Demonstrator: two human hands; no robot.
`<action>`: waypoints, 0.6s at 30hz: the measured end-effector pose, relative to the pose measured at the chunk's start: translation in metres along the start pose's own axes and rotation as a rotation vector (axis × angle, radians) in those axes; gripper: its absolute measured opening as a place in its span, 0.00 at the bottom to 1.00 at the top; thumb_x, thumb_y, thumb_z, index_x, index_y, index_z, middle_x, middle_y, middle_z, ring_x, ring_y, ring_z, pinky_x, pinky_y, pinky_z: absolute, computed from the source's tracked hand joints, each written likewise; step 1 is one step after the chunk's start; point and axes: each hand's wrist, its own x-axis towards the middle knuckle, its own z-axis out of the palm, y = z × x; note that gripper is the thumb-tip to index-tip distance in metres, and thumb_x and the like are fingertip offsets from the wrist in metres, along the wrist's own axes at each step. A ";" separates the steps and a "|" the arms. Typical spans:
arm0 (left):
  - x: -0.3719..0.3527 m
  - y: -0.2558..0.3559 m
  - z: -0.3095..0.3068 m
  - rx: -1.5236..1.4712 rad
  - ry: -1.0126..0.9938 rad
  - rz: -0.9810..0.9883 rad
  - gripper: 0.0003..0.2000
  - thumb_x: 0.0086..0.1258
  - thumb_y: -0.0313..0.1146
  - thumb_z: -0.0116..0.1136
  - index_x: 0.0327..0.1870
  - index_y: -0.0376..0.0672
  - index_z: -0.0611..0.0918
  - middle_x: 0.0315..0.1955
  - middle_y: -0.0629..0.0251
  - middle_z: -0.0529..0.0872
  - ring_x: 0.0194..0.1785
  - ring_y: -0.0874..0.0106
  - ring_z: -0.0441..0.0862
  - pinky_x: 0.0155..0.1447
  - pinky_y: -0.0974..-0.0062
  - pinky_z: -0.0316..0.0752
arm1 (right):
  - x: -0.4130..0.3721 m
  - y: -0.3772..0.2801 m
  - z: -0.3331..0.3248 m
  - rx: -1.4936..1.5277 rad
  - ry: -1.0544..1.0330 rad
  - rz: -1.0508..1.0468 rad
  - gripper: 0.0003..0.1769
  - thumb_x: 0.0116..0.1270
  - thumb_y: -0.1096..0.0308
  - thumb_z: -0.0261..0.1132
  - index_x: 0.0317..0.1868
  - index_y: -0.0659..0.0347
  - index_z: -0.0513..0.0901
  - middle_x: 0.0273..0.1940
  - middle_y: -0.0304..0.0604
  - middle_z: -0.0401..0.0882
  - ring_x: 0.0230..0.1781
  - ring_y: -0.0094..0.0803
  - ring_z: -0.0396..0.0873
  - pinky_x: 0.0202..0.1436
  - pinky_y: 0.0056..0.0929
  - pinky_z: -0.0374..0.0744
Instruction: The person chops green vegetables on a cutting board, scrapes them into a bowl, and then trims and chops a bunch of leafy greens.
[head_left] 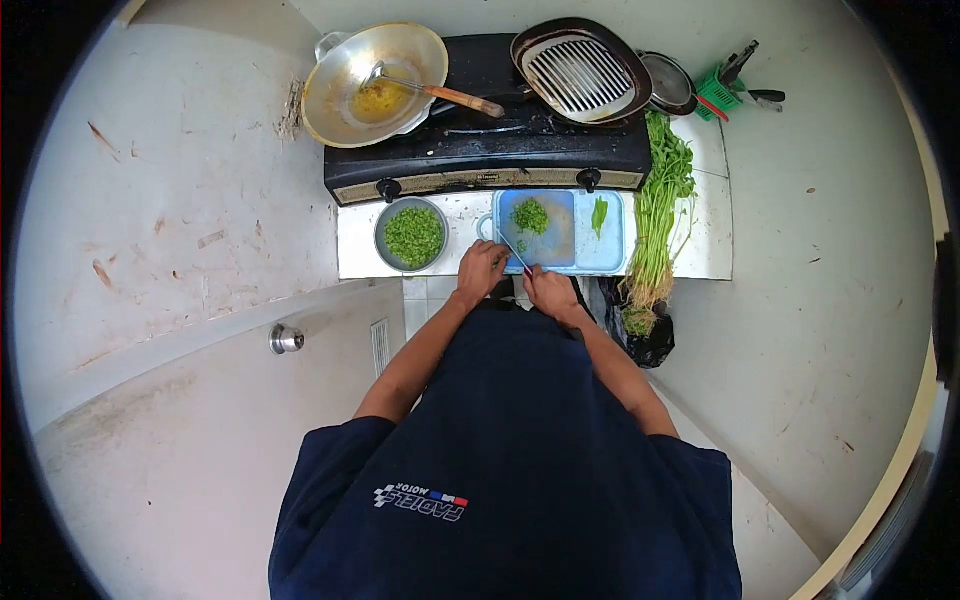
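Note:
In the head view my right hand point(552, 292) is closed around the handle of a knife point(516, 253). Its blade points up and left over the blue cutting board point(614, 262). My left hand point(482, 270) is closed at the board's near left corner, with its fingertips close to the blade. Whatever lies under those fingers is hidden. A small heap of chopped greens point(530, 216) rests on the board beyond the blade. One green leaf point(599, 216) lies in the right-hand section. To the left, a grey bowl point(379, 250) holds more chopped greens point(413, 237).
A black gas stove point(480, 150) stands behind the board. On it are a wok point(325, 95) with a wooden-handled ladle point(465, 99) and a grill pan point(585, 80). Leafy stalks point(660, 200) with roots lie at the right. A green basket point(718, 95) holds utensils.

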 end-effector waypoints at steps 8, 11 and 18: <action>0.001 0.000 -0.002 0.041 -0.018 0.017 0.05 0.64 0.28 0.67 0.39 0.43 0.90 0.36 0.60 0.88 0.45 0.56 0.82 0.52 0.59 0.80 | -0.004 0.004 0.007 0.059 0.107 -0.065 0.22 0.80 0.53 0.58 0.41 0.68 0.79 0.21 0.61 0.82 0.23 0.61 0.84 0.30 0.56 0.84; 0.000 0.000 -0.002 0.048 -0.001 0.033 0.05 0.64 0.28 0.67 0.39 0.43 0.90 0.36 0.60 0.87 0.45 0.57 0.82 0.52 0.59 0.80 | -0.007 0.006 0.011 0.050 0.114 -0.096 0.22 0.79 0.54 0.58 0.41 0.68 0.79 0.22 0.60 0.82 0.23 0.61 0.84 0.30 0.56 0.84; -0.001 -0.001 0.000 0.047 0.020 0.052 0.06 0.64 0.29 0.67 0.39 0.44 0.90 0.34 0.61 0.85 0.44 0.57 0.82 0.51 0.60 0.80 | 0.000 0.002 0.010 0.014 -0.006 -0.028 0.23 0.80 0.51 0.57 0.46 0.68 0.79 0.26 0.60 0.86 0.28 0.61 0.87 0.36 0.56 0.85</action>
